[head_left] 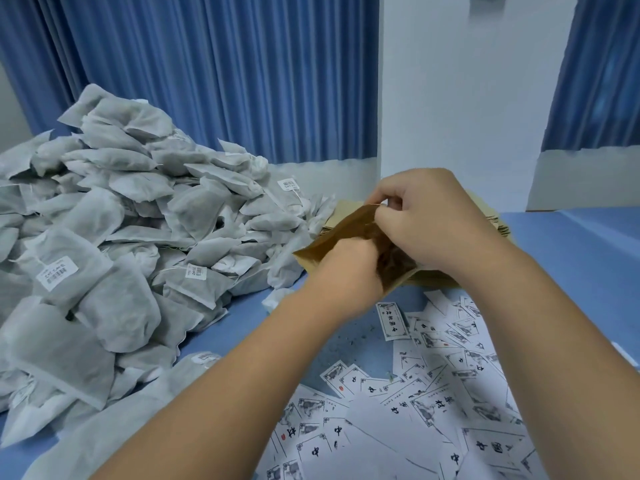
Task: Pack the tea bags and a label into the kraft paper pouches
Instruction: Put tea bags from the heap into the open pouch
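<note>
Right hand [427, 216] pinches the top rim of one kraft pouch [346, 226]. Left hand [346, 275] holds its lower side, fingertips hidden by the paper. I judge this grip spreads the mouth for filling. Hands close together, raised above the table [571, 271], forearms converging. Tea bags [121, 220] heaped left and labels [433, 393] scattered below, both within reach.

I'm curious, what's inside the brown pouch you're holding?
The left hand reaches into the pouch. I see only its dark inner wall; anything deeper is covered by the paper and that hand.
</note>
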### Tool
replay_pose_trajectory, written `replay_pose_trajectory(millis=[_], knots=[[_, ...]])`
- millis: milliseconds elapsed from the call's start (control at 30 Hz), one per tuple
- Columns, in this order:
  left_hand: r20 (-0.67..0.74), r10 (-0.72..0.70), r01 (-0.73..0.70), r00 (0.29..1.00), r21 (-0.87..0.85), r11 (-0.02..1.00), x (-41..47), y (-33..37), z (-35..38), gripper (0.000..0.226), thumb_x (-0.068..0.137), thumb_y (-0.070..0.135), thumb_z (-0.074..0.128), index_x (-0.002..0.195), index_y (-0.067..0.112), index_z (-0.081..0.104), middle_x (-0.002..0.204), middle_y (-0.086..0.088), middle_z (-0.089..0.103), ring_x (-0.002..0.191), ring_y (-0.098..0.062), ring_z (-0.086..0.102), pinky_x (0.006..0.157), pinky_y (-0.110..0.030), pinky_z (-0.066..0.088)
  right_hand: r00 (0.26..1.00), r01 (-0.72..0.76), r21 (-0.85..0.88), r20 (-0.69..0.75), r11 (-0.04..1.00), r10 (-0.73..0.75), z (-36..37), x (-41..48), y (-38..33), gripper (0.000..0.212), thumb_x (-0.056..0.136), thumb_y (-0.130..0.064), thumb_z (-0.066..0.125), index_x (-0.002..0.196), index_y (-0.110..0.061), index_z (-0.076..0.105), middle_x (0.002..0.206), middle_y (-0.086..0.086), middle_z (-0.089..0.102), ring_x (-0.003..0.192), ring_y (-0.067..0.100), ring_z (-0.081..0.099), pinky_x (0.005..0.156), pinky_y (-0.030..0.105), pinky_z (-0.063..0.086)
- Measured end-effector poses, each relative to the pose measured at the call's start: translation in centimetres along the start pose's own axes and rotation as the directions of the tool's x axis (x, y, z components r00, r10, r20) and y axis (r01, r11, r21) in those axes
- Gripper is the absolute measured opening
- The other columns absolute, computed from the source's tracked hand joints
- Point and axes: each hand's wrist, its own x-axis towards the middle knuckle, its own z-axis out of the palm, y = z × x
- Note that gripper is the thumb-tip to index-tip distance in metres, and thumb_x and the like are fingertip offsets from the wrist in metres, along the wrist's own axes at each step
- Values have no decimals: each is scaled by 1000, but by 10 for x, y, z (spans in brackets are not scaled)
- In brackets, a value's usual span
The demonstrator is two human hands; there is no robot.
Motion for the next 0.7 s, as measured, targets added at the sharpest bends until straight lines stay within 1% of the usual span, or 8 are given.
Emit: replay_pose_trajectory(millis=[100, 200, 300, 400, 467, 533, 567, 700], knots=[[-117, 114, -130, 987, -142, 981, -9, -8, -6, 19, 90, 4, 49, 102, 3, 64, 95, -10, 66, 88, -23, 58, 76, -30, 43, 999, 22, -112, -43, 993, -27, -4, 2, 2, 27, 79, -12, 51, 84, -29, 72, 66, -12, 49, 71, 15, 52, 62, 26, 37], [-436, 222, -298, 872, -115, 948, -30, -24, -11, 24, 89, 5, 52, 104, 4, 70, 98, -3, 70, 90, -13, 60, 83, -21, 46, 998, 2, -166, -68, 986, -14, -6, 5, 6, 29, 79, -13, 51, 88, -29, 73, 74, -8, 55, 78, 22, 55, 66, 28, 41], [-609, 0, -148, 793, -192, 970, -47, -51, -11, 24, 86, 12, 47, 89, 17, 69, 81, 11, 64, 73, -1, 56, 69, -14, 42, 998, -35, -207, -66, 978, 22, -3, 5, 11, 30, 79, -12, 51, 91, -29, 73, 83, -3, 62, 81, 24, 57, 65, 29, 43], [-411, -323, 273, 853, -175, 946, -51, -85, 6, 12, 89, 31, 52, 92, 29, 64, 95, 10, 60, 88, -9, 58, 73, -26, 45, 997, -52, -176, -69, 983, 40, -2, 5, 12, 31, 79, -12, 51, 91, -28, 74, 78, -5, 59, 78, 21, 56, 62, 27, 39], [-132, -460, 473, 878, 87, 877, -56, -103, 26, 41, 84, 53, 55, 117, 30, 58, 119, 1, 53, 109, -21, 55, 87, -36, 46, 997, -66, -147, -55, 987, 58, -1, 4, 12, 30, 78, -12, 51, 89, -28, 74, 71, -8, 55, 74, 19, 54, 60, 27, 38], [85, -516, 484, 853, 245, 840, -60, -113, 41, 63, 81, 64, 55, 133, 30, 46, 127, -4, 47, 116, -26, 50, 92, -39, 45, 996, -81, -128, -45, 988, 75, -1, 4, 12, 28, 77, -13, 52, 87, -28, 74, 66, -9, 52, 72, 19, 54, 59, 26, 38], [111, -520, 485, 847, 242, 841, -60, -115, 45, 61, 83, 61, 56, 133, 29, 46, 126, -4, 47, 116, -26, 50, 92, -38, 45, 996, -87, -123, -40, 989, 83, 0, 3, 12, 28, 77, -14, 52, 87, -28, 74, 66, -9, 52, 72, 19, 54, 60, 27, 38], [26, -428, 425, 903, 91, 901, -63, -118, 30, 20, 85, 34, 61, 104, 28, 65, 103, 3, 57, 103, -19, 56, 81, -30, 44, 994, -104, -101, -23, 989, 103, 2, 2, 14, 28, 78, -15, 53, 89, -29, 74, 64, -8, 55, 67, 16, 53, 58, 26, 36]])
